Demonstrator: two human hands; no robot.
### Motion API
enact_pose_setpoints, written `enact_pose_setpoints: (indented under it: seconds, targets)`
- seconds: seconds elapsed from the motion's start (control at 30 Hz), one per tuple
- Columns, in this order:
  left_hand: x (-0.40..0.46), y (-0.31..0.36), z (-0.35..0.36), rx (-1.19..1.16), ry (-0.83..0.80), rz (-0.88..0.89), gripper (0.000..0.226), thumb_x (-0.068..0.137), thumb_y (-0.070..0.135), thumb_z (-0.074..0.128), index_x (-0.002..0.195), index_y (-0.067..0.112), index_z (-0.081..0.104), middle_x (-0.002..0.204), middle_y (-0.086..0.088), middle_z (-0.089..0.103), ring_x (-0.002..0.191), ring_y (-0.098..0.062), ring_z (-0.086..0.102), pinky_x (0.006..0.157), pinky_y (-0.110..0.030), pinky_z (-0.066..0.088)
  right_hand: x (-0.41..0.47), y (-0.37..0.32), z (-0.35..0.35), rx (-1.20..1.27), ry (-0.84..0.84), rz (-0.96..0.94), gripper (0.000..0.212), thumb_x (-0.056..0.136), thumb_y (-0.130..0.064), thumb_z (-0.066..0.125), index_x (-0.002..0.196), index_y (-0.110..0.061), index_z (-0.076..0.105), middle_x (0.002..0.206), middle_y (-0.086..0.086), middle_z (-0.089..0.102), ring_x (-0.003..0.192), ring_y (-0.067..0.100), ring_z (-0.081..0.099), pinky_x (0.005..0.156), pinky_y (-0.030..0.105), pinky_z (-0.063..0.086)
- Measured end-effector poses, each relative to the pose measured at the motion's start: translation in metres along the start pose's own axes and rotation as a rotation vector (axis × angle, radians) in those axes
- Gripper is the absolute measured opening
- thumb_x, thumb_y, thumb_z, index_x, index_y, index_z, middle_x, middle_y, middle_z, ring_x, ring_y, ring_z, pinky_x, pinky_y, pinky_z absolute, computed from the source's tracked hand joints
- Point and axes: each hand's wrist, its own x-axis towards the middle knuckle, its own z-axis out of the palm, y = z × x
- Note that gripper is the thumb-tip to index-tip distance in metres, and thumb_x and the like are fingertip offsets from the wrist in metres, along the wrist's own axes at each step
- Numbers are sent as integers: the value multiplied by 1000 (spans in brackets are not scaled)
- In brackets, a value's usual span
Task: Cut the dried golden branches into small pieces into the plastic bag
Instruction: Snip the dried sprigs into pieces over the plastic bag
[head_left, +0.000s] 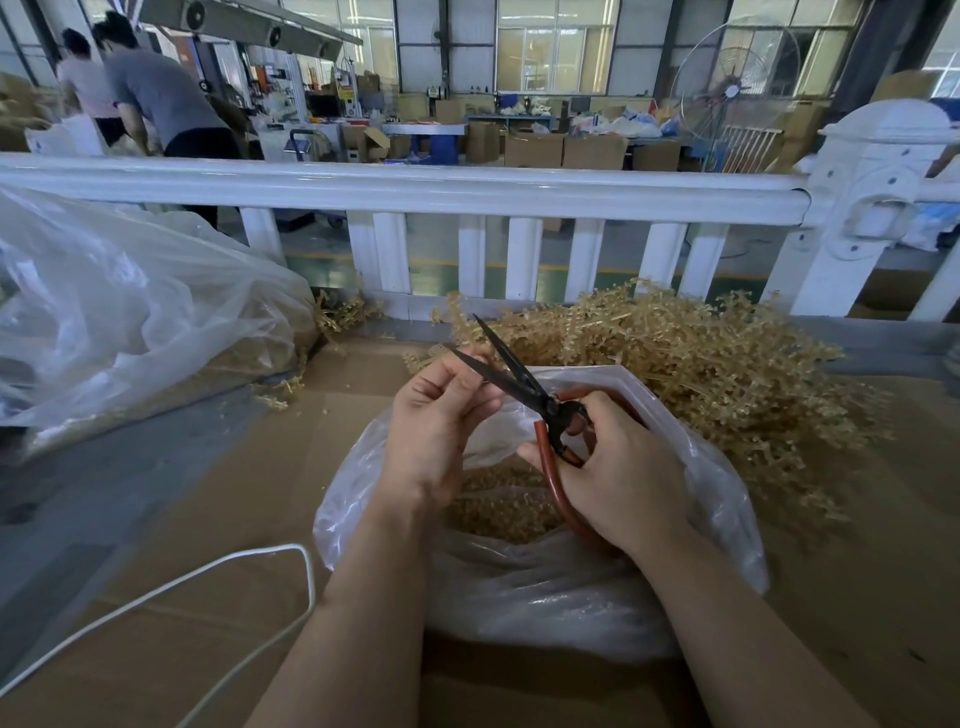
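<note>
My right hand grips the red handles of black scissors, whose blades stand apart and point up and left. My left hand is curled beside the lower blade, fingers pinched together; whatever it holds is too small to see. Both hands hover over an open clear plastic bag with small golden cut pieces inside. A big pile of dried golden branches lies just behind and to the right of the bag.
Brown cardboard covers the work surface. A large clear bag with golden material lies at the left. A white cord loops at the lower left. A white fence runs behind; two people stand beyond it at far left.
</note>
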Motion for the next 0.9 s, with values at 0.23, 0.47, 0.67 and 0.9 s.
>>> enact_pose_setpoints:
  seconds: [0.23,0.47,0.67,0.9]
  targets:
    - [0,1,-1,-7,8,-3,13,77,16,66,87,15,75,80,-1,76,70,-7,70,70,-19,56,-1,-2,-1,-15,5,0,70,67,-88,42,97,-28,60,88,-17,63,74,0,53,58,5,28]
    - [-2,3,-2,-4,-23,1,12,78,16,67,80,19,79,86,-1,77,75,-8,71,73,-18,56,-2,-4,-2,5,17,-11,69,67,-87,45,94,-26,63,80,-15,69,75,3,65,57,7,35]
    - [-1,3,-2,-13,-29,2,12,79,17,68,82,20,80,86,-1,77,76,-8,71,75,-19,57,-1,-4,-3,-1,43,-34,66,70,-85,47,89,-24,65,75,-15,68,68,4,63,54,8,34]
    - [-1,3,-2,-40,-27,-9,12,79,16,68,82,19,79,88,-1,76,77,-9,70,78,-20,57,-2,-1,-2,-2,58,-41,66,70,-88,44,79,-25,59,65,-15,62,59,2,55,50,8,30]
